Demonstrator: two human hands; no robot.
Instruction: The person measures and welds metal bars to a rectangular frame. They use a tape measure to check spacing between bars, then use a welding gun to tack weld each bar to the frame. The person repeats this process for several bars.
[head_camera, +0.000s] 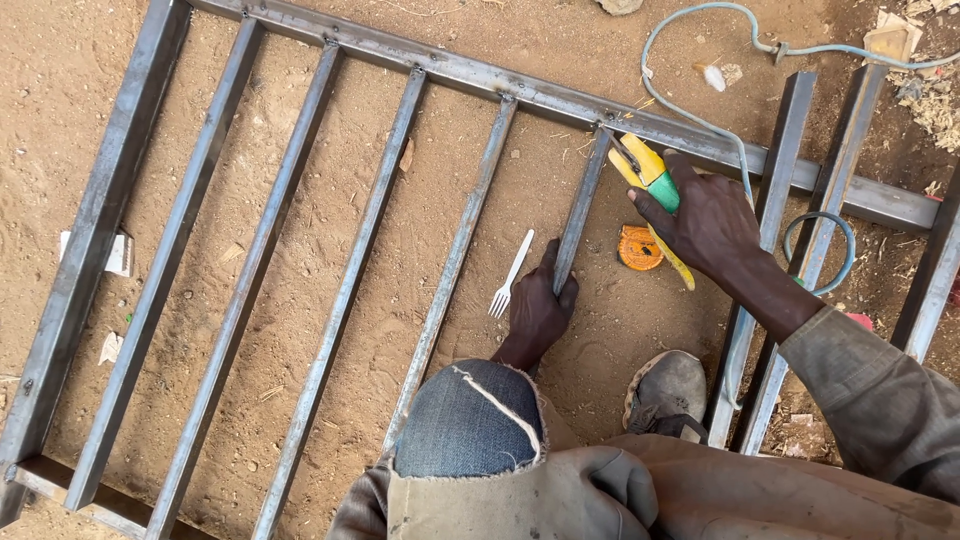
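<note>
Steel bars make a big gray frame (420, 65) that lies flat on the sandy ground (300, 230). I look down from the head camera and see it all from above.

My left hand (537, 305) is closed around the low end of one thin bar (580, 215). Its grip is tight on that bar, close to the ground. The bar's top end meets the long rail of the frame.

My right hand (705, 220) is closed around a yellow and green welding holder (650, 185). The holder's tip sits right at the spot where the thin bar meets the rail. A pale blue cable (690, 115) runs from the holder up and away across the dirt.

A white plastic fork (510, 275) lies on the sand just beside my left hand. An orange tape measure (640, 248) lies on the sand between my two hands, under the holder. My gray shoe (668, 390) rests on the ground near two loose steel tubes (765, 320). My knee in torn blue jeans (470, 420) is at the bottom.
</note>
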